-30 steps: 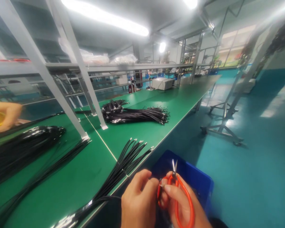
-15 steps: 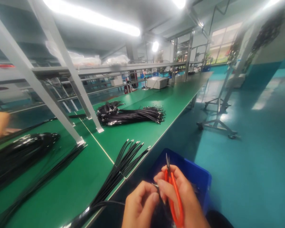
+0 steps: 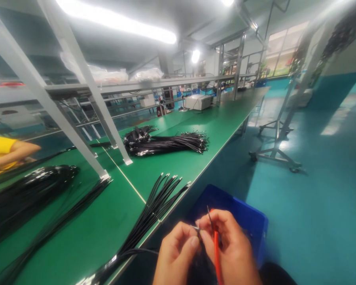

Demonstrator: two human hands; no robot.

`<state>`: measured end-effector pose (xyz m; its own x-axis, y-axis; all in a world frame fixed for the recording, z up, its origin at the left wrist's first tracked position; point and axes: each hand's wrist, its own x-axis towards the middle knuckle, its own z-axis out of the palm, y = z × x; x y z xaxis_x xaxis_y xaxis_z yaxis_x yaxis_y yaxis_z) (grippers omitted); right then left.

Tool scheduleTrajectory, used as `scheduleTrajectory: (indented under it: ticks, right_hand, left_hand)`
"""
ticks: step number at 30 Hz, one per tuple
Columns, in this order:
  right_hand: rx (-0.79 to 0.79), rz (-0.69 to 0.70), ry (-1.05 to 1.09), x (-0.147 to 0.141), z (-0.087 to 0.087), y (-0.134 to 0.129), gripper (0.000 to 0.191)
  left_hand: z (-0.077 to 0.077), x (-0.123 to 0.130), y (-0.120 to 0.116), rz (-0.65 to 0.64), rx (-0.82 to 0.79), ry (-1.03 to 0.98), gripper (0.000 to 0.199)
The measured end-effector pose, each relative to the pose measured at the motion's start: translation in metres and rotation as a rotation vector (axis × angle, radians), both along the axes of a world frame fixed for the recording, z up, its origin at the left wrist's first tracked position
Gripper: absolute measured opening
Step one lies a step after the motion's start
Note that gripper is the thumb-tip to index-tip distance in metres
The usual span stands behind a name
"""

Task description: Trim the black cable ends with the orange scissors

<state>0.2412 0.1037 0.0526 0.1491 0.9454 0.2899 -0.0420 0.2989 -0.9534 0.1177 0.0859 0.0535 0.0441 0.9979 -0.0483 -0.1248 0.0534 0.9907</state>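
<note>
My left hand (image 3: 178,251) pinches the end of a thin black cable (image 3: 197,231) between thumb and forefinger, above the table's front edge. Close against it, my right hand (image 3: 234,247) has its thumb and fingertips at the same cable end. Held in the right palm is a pair of red-handled scissors (image 3: 216,253), its dark pointed blades up. The fingers partly cover the scissors, so how far the blades are apart is hidden. To the left, a bundle of black cables (image 3: 148,215) with pale tips lies along the edge of the green table (image 3: 163,168).
Below my hands stands a blue bin (image 3: 247,211). More black cable bundles (image 3: 172,143) lie farther along the table, and a large coil (image 3: 32,190) lies at left. Metal shelf posts (image 3: 109,114) rise from the tabletop. A person in a yellow top (image 3: 1,152) is at far left.
The scissors have turned in my right hand, and its fingertips have come up to the cable end. At far left, more of the other person's arm and yellow top shows.
</note>
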Motion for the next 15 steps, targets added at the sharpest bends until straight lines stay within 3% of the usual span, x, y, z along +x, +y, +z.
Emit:
scheduleTrajectory:
  ticks: [4, 7, 9, 12, 15]
  right_hand:
    - [0.236, -0.100, -0.255, 0.003, -0.007, 0.004, 0.014]
    - [0.388, -0.205, -0.426, 0.003, -0.008, 0.003, 0.013]
    - [0.406, -0.256, -0.460, 0.002, -0.011, 0.001, 0.012]
    - [0.214, -0.219, -0.354, 0.001, -0.014, -0.005, 0.011]
    - [-0.094, 0.012, -0.103, 0.004, -0.012, -0.014, 0.016]
  left_hand:
    - [0.002, 0.004, -0.002, 0.017, 0.036, 0.034, 0.023]
    - [0.004, 0.009, -0.003, 0.114, 0.066, 0.067, 0.020]
    - [0.004, 0.010, -0.003, 0.164, 0.050, 0.066, 0.019]
    - [0.004, 0.007, 0.000, 0.230, 0.009, 0.012, 0.022]
    - [0.002, 0.002, 0.003, 0.279, -0.007, -0.017, 0.024]
